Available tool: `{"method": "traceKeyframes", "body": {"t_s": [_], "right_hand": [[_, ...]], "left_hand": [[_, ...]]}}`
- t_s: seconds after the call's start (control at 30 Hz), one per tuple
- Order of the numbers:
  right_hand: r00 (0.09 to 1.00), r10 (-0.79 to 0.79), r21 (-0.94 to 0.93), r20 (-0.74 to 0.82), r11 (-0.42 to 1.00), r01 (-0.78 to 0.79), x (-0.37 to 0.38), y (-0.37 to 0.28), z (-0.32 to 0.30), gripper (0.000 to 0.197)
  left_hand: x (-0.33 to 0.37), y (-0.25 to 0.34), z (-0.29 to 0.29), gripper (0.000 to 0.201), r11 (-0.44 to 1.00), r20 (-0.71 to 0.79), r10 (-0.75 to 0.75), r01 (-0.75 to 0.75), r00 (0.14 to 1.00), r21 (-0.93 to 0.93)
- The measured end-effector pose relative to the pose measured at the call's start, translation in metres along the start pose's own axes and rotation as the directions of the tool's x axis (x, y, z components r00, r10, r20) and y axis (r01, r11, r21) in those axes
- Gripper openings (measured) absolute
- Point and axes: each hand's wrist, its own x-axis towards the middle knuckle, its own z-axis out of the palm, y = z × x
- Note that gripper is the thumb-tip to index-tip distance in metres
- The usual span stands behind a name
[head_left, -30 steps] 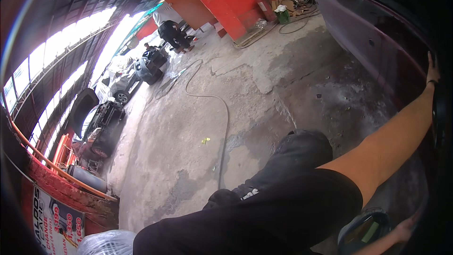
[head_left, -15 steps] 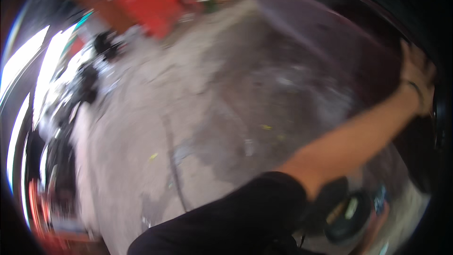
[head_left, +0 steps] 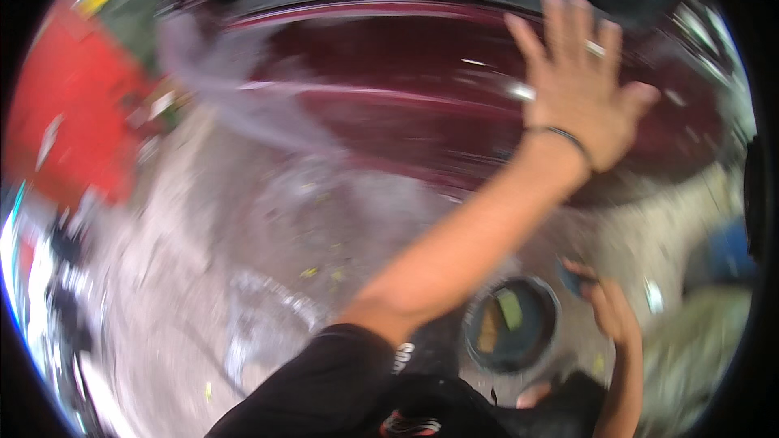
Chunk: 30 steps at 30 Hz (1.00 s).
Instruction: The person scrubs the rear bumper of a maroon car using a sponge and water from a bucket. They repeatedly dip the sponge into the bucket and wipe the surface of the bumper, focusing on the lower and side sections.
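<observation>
My left hand (head_left: 580, 85), with a ring and a dark wristband, lies palm down and spread on a glossy dark maroon car panel (head_left: 389, 57). A dull, pale grey patch (head_left: 243, 97) covers the panel's left end. Lower right, my right hand (head_left: 613, 304) grips a small bluish pad (head_left: 572, 278) between thumb and fingers; blur hides its exact kind. Just left of that hand a round dark tub (head_left: 554, 320) stands on the floor. In it lie a green rectangular piece (head_left: 510, 309) and a brown, block-like piece (head_left: 488, 331).
Concrete floor (head_left: 178, 276) with wet-looking patches and yellow specks spreads below the panel. A large red object (head_left: 73, 105) stands far left. At the right are a blue object (head_left: 730, 247) and a pale greenish bulky shape (head_left: 690, 357).
My view has swung to the right, bringing the maroon panel and tub further into sight. The left hand remains spread on the panel. The right hand still has the bluish pad.
</observation>
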Motion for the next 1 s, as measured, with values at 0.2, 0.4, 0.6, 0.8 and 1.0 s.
{"method": "traceKeyframes", "body": {"t_s": [0.2, 0.4, 0.6, 0.8, 1.0], "right_hand": [[0.914, -0.01, -0.328, 0.406, 0.932, 0.156, 0.003, 0.108, -0.032, 0.051], [0.722, -0.292, -0.18, 0.627, 0.848, 0.499, 0.061, 0.174, -0.02, 0.051], [0.514, -0.223, -0.176, 0.828, 0.768, 0.616, 0.053, 0.222, 0.011, 0.052], [0.409, -0.13, -0.328, 0.903, 0.407, 0.853, 0.036, 0.241, 0.048, 0.046], [0.368, -0.056, -0.344, 0.928, 0.248, 0.906, 0.061, 0.29, 0.085, 0.058]], "left_hand": [[0.025, 0.043, -0.032, 0.089, 0.961, 0.197, -0.222, 0.249, 0.955, -0.123], [0.023, 0.098, -0.059, 0.091, 0.863, 0.362, -0.458, 0.504, 0.812, -0.038], [0.036, 0.111, -0.012, 0.094, 0.785, 0.294, -0.618, 0.592, 0.729, 0.183], [0.047, 0.126, -0.005, 0.094, 0.774, 0.209, -0.63, 0.58, 0.748, 0.255], [0.045, 0.134, -0.005, 0.09, 0.772, 0.165, -0.63, 0.589, 0.759, 0.238]]}}
